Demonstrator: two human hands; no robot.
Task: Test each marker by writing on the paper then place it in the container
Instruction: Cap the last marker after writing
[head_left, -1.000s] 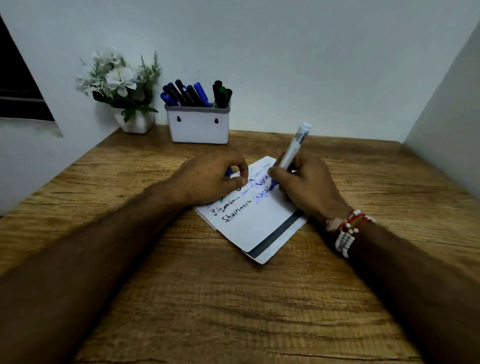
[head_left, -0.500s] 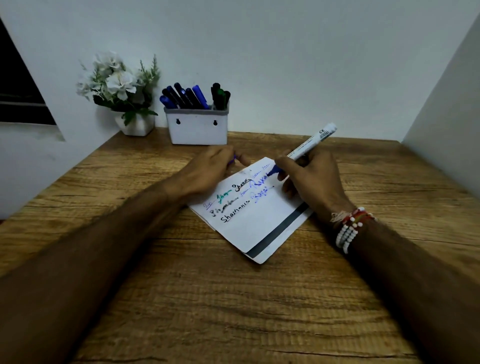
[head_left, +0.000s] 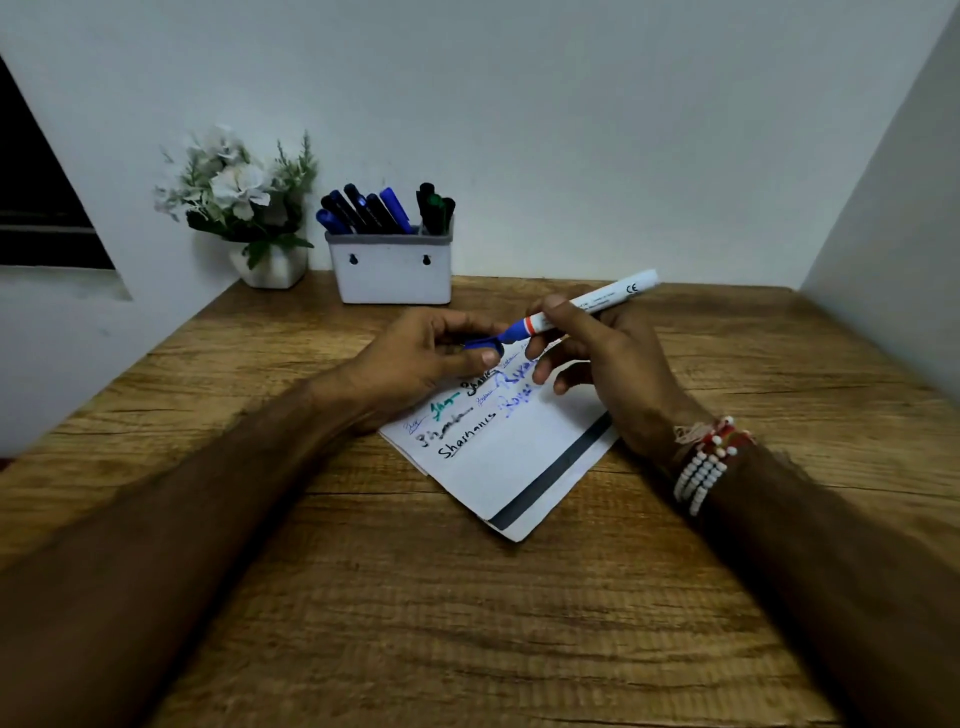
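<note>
**Capping the blue marker before it goes in the container**

At centre frame, the right hand (head_left: 597, 358) grips a white-barrelled marker (head_left: 587, 304) between thumb and fingers, its blue nib end pointing left and its tail rising toward the upper right. Just left of it, the left hand (head_left: 431, 358) pinches the blue cap (head_left: 483, 344), whose open mouth faces the nib; the two look nearly touching, though whether the tip has entered the cap I cannot tell. I judge the writing test for this marker done and the capping step in hand. Next calls for sliding nib and cap together in line, pressing until seated, then carrying the marker up to the container.

Both forearms reach in from the lower corners, wrists low over the paper (head_left: 509, 457), which lies on the desk (head_left: 363, 597) under the hands and bears black, green and blue scribbles. Beyond, against the wall in the upper-middle left, the white container (head_left: 395, 273) already holds several markers, with a flower pot (head_left: 272, 267) beside it.
</note>
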